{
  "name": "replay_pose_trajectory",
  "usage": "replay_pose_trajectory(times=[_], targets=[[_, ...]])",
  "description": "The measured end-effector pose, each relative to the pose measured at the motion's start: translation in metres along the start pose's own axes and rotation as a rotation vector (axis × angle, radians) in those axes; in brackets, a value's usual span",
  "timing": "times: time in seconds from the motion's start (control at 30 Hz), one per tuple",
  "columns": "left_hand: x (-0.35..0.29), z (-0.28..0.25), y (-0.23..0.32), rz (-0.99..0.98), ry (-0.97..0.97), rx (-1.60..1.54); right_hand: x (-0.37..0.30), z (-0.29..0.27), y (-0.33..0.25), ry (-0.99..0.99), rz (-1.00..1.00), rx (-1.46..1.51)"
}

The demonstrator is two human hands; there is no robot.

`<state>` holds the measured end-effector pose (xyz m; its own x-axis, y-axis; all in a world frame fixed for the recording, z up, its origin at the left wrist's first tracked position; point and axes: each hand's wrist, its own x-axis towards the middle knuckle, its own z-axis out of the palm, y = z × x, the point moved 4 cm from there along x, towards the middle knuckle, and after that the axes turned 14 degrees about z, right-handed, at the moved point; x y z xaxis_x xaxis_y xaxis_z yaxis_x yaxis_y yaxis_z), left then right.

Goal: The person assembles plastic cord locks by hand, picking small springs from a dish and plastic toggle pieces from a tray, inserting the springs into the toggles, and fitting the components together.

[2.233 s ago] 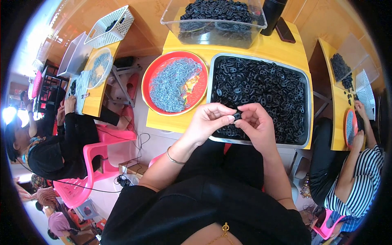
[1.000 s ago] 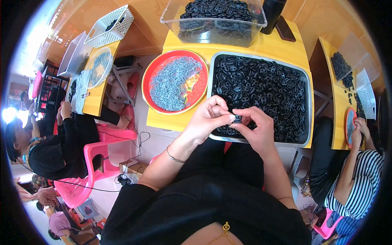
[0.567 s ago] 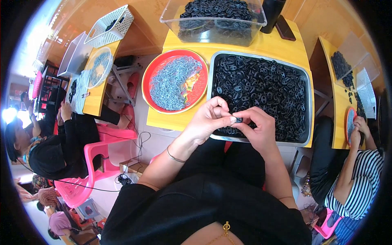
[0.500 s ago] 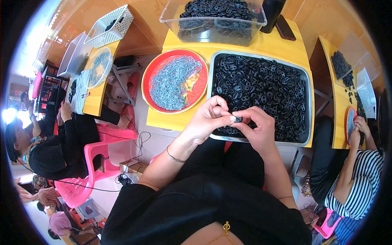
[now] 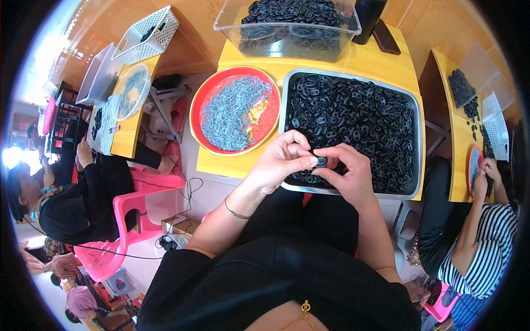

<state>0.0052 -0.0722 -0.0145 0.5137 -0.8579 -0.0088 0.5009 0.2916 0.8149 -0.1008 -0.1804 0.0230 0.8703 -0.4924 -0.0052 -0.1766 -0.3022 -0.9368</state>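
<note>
Between my two hands is one small black two-holed cord stopper [image 5: 321,162], held up just over the near edge of a metal tray. My right hand [image 5: 350,170] pinches it between thumb and forefinger. My left hand [image 5: 280,161] is closed too, its thumb tip touching the piece's left side. Whether a spring sits in those fingertips is too small to make out. Many more black stoppers fill the metal tray [image 5: 422,138]. To its left, a round red plate [image 5: 210,84] carries a heap of thin silvery springs [image 5: 232,113] on its patterned bottom.
Behind the tray stands a clear plastic bin [image 5: 292,51] of black pieces, with a dark cylinder [image 5: 369,19] and a dark phone-like slab [image 5: 386,37] beside it. People work at side tables left and right. A pink chair [image 5: 124,220] stands at left, cables near it.
The stopper has turned between my fingertips, so more of its two-holed face shows. Both hands stay almost in the same place.
</note>
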Motion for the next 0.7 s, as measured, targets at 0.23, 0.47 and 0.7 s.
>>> replay_pose_trajectory(times=[0.23, 0.47, 0.7], targets=[[0.006, 0.002, -0.001, -0.023, -0.028, 0.012, 0.004, -0.003, 0.002, 0.017, -0.048, -0.029], [0.017, 0.005, 0.008, 0.030, -0.074, 0.061, 0.003, -0.007, 0.001, 0.016, -0.010, 0.040], [0.081, 0.018, 0.085, 0.318, -0.060, 0.612, 0.000, -0.016, 0.014, 0.148, 0.066, 0.302]])
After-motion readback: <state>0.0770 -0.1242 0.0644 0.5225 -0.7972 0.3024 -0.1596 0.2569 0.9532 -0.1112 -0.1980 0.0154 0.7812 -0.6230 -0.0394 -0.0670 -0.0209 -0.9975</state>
